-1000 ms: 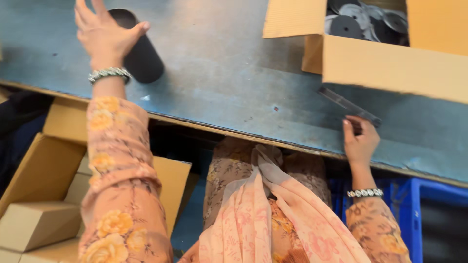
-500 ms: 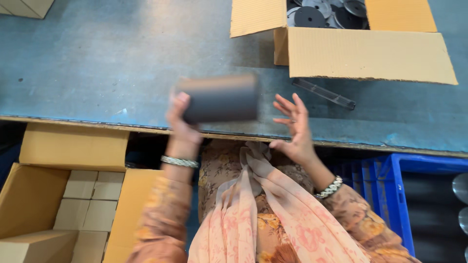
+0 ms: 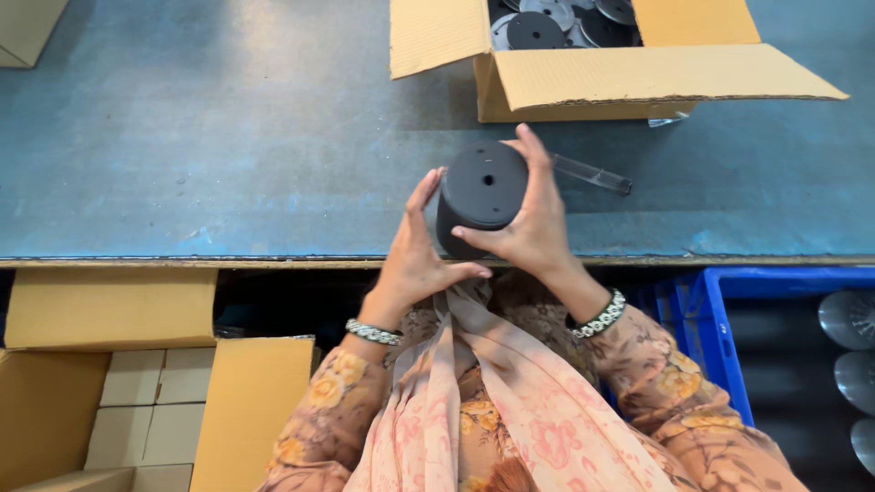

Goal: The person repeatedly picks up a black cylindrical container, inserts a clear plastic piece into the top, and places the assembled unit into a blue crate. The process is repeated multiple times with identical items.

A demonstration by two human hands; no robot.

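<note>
A black cylinder (image 3: 480, 193) is held just above the near edge of the blue desk (image 3: 228, 155), roughly at the middle of that edge, with its flat round end and small centre hole turned up toward the camera. The right hand (image 3: 533, 223) wraps the cylinder from the right side, its grip pinching the piece with the fingers curled over the far rim and the thumb pressed on the near side. The left hand (image 3: 415, 264) stands against the cylinder's left side with its grip spread, fingers straight and pointing toward the far edge, the palm touching or almost touching the black wall; which of the two I cannot tell. Each wrist carries a beaded bracelet. Just beyond the right hand a clear plastic strip (image 3: 592, 173) lies flat on the desk. Toward the far right corner stands an open cardboard box (image 3: 592, 87) with its flaps folded out, holding dark and grey round discs (image 3: 538, 27). Below the near edge, on the left, an open carton (image 3: 109, 310) holds small plain boxes (image 3: 150, 405) packed in rows. On the right, below the desk, a blue plastic crate (image 3: 711, 328) holds shiny metal cones (image 3: 848, 319).
</note>
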